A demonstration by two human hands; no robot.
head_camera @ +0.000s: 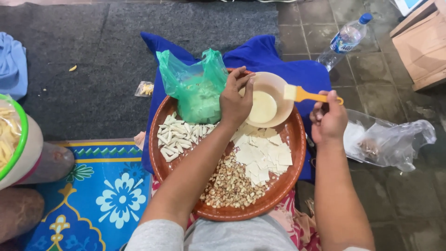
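A round brown tray (297,153) rests on my lap. On it lie rolled white pastry pieces (179,135), flat square wrappers (262,155), a heap of peanuts (231,186), a green plastic bag (197,88) and a beige bowl (272,95) of pale liquid. My left hand (235,100) grips the bowl's near left rim. My right hand (328,118) holds an orange-handled pastry brush (306,95), its bristles over the bowl's right rim.
A blue cloth (278,60) lies under the tray on a dark carpet (93,69). A water bottle (346,39) lies on the tiled floor at the back right, a clear plastic bag (390,142) right of the tray. A green-rimmed container (14,139) of fried strips stands at left on a patterned mat (107,195).
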